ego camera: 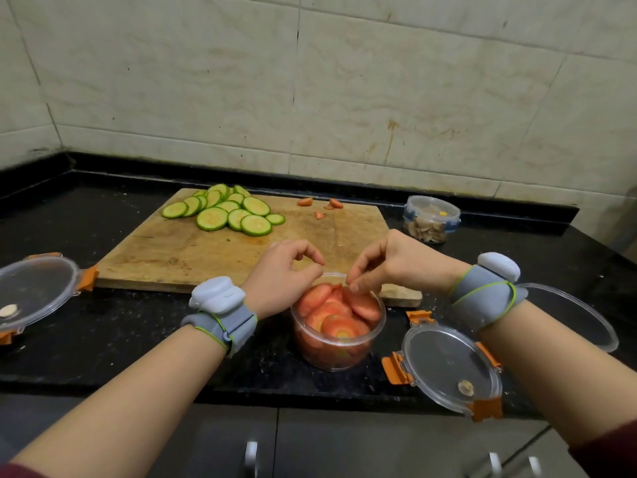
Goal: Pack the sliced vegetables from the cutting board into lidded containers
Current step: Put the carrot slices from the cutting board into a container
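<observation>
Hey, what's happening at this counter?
A person is packing sliced vegetables. The left hand and right hand hang with curled fingers over a clear container heaped with carrot slices, the right touching them. Cucumber slices and a few carrot pieces lie on the cutting board; a lid lies beside the container.

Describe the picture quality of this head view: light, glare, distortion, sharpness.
Head view: soft, even light; pale glare on the right lid; wide-angle distortion bows the counter edge and the wall lines; left hand and right hand slightly blurred.
</observation>
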